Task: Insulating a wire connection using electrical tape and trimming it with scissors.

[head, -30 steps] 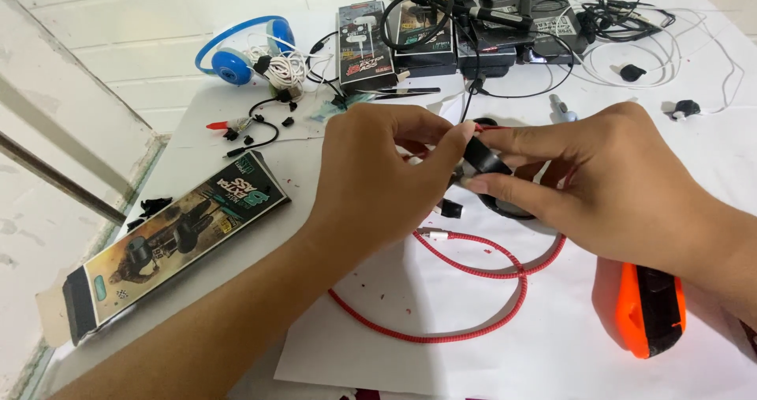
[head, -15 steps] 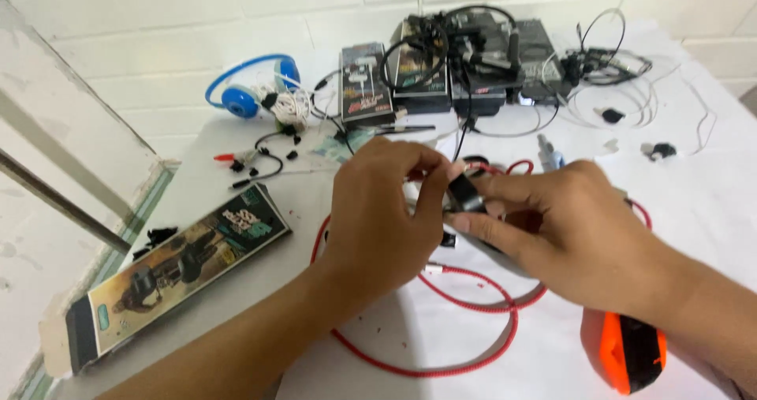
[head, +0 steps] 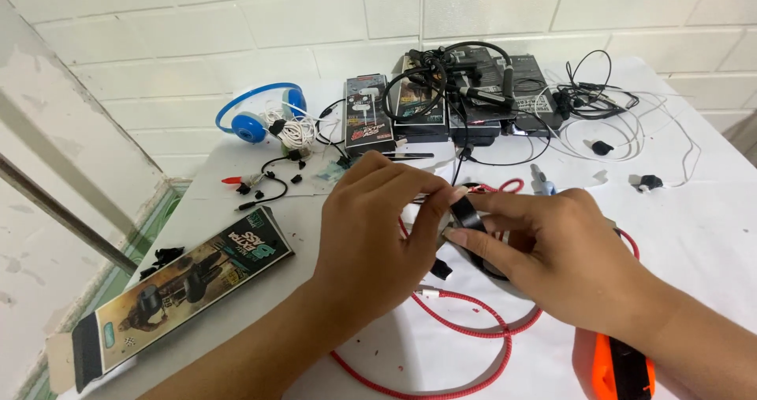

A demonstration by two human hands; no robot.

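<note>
Black band (head: 467, 213) sits pinched between my left hand (head: 378, 238) and right hand (head: 552, 250), both closed on it at the fingertips, above the red cable (head: 465, 321) coiled on the white table (head: 694, 211).

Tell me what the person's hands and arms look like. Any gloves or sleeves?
No gloves and no sleeves show. The left hand and right hand are bare, and so are both forearms right to the picture's edge. No rings, watch or bracelets show, and the visible fingernails are short and plain.
</note>
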